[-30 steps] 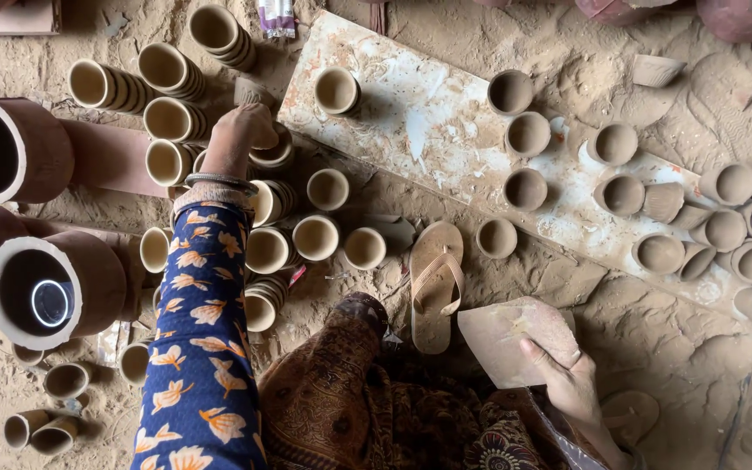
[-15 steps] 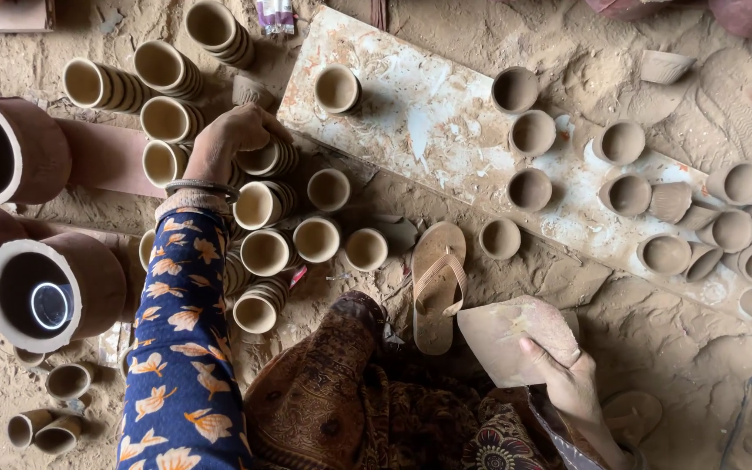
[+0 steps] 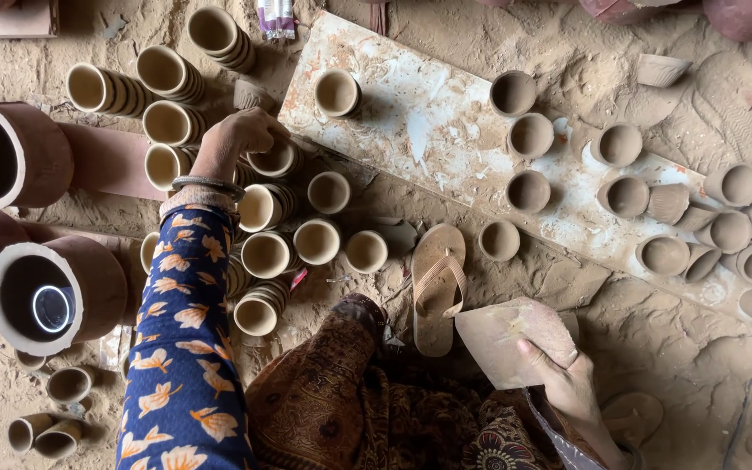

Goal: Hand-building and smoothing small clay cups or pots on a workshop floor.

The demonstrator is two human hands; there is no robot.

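My left hand (image 3: 235, 139), in a blue flowered sleeve with bangles at the wrist, reaches out and closes over a stack of pale clay cups (image 3: 273, 162) lying on the sandy ground. More cup stacks (image 3: 265, 254) lie around it. My right hand (image 3: 566, 379) grips a flat brown piece of cardboard (image 3: 508, 339) low at the right, beside my patterned clothing (image 3: 350, 418).
A whitewashed board (image 3: 419, 130) runs diagonally with darker, damp-looking clay cups (image 3: 529, 135) on it. A sandal (image 3: 437, 283) lies on the sand. Large clay pipes (image 3: 41, 292) stand at the left. More cups (image 3: 746, 231) crowd the right edge.
My left hand has drawn slightly back and down along the cup stacks. My right hand keeps hold of the cardboard in the same place.
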